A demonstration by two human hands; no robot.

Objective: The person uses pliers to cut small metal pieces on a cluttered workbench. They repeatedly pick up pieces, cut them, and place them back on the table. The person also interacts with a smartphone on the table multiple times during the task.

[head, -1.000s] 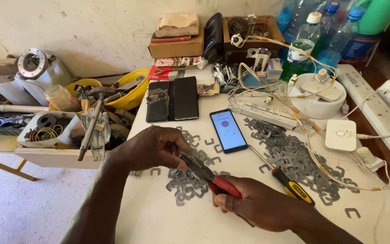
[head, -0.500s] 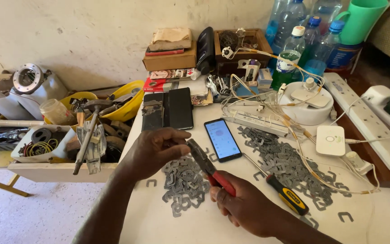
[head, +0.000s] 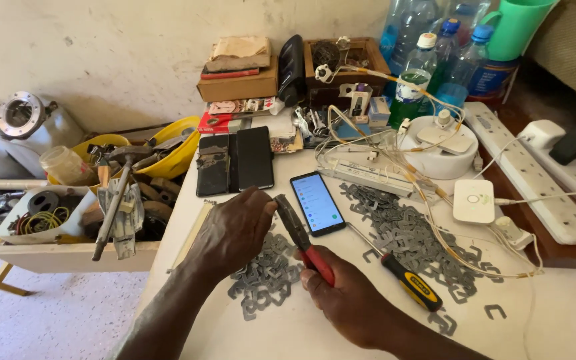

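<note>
My right hand (head: 351, 297) grips the red handles of a pair of pliers (head: 301, 237), whose dark jaws point up and left. My left hand (head: 235, 230) is curled at the jaws, fingers closed around the tip; whether a small metal piece sits between them is hidden. Just under both hands lies a heap of small grey U-shaped metal clips (head: 265, 277) on the white table (head: 568, 313). A larger spread of the same grey clips (head: 415, 233) lies to the right. A yellow-and-black screwdriver (head: 408, 283) rests beside my right wrist.
A lit smartphone (head: 318, 203) lies just beyond the pliers, a black wallet case (head: 235, 160) behind it. Cables, a white router (head: 473, 200), power strips (head: 535, 180), bottles and a green jug crowd the back right. A tray of tools (head: 75, 220) stands left, below the table edge.
The view has shifted so the hands sit lower and more central. Both hands stay together on the pliers, which are tilted slightly more upright than before.
</note>
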